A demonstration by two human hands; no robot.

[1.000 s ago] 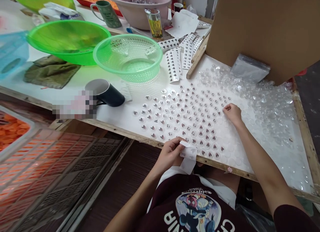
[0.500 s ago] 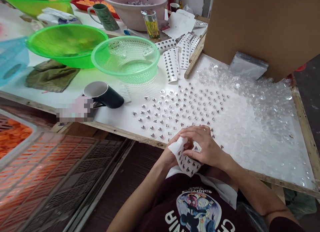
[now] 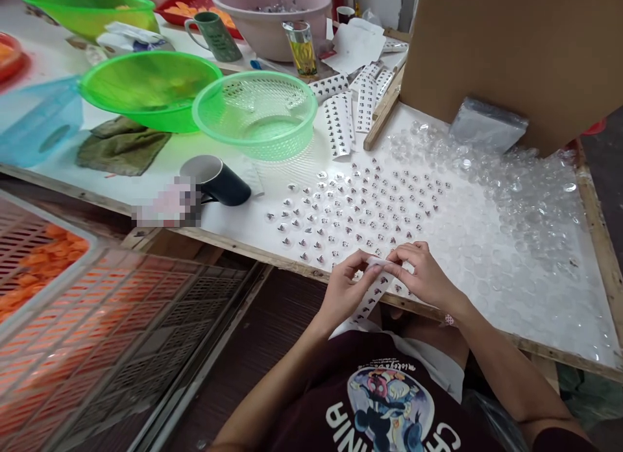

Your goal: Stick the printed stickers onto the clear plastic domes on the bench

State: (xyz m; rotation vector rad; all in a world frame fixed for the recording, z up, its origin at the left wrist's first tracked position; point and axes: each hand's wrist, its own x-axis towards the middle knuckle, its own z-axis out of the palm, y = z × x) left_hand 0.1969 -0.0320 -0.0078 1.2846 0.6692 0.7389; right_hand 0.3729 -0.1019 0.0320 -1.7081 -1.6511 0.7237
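Note:
A white sticker sheet (image 3: 370, 300) printed with small dark figures hangs at the table's front edge. My left hand (image 3: 346, 285) pinches its upper left part between thumb and fingers. My right hand (image 3: 422, 272) is closed on the upper right end, where the paper is folded over. Just beyond my fingers lie many small clear discs bearing stickers (image 3: 357, 209). To the right spread flat clear discs without prints (image 3: 474, 257), and a heap of clear pieces (image 3: 530, 183) is behind them.
More sticker sheets (image 3: 338, 124) lie beside a wooden strip (image 3: 382, 118). A dark mug (image 3: 226, 183), a green basket (image 3: 256, 147) and a glass of yellow liquid (image 3: 302, 50) stand left of centre. A cardboard sheet (image 3: 511, 43) rises behind. Orange pieces fill a crate (image 3: 92, 296) below left.
My hands have drawn apart and turned, now pinching the sheet's top edge from both sides. The sheet, curled before, now hangs as a narrower strip. The view has shifted slightly left.

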